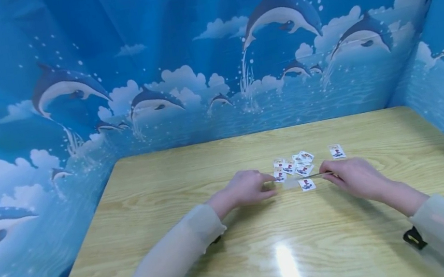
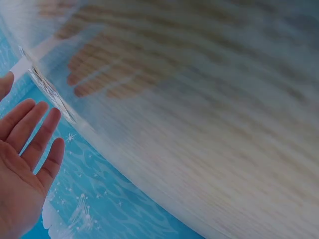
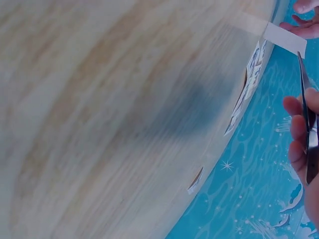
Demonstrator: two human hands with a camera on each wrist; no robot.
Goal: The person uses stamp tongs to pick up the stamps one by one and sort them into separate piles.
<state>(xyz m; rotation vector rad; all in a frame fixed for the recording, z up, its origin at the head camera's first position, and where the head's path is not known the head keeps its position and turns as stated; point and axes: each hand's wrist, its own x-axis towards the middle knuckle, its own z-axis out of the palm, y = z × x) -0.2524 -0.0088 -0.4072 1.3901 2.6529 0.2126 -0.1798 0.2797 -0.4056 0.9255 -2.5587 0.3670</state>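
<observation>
My right hand (image 1: 354, 177) grips a pair of metal tweezers (image 3: 305, 92), which point left. At their tips is a plain whitish card (image 3: 286, 39), above the table among the printed cards; in the head view the card (image 1: 291, 183) looks pale and blurred. My left hand (image 1: 249, 187) is just left of that card, its fingers extended and spread apart. In the left wrist view the left hand (image 2: 27, 159) has its palm showing and the fingers apart; whether its thumb touches the card cannot be told. Several small picture cards (image 1: 288, 167) lie loosely overlapped beyond the hands.
One picture card (image 1: 306, 184) lies nearer to me, below the whitish card. Another card (image 1: 337, 151) lies apart at the right. The wooden table (image 1: 191, 163) is glossy and reflects the hands. A blue dolphin-print curtain (image 1: 192, 65) stands behind it and along the sides.
</observation>
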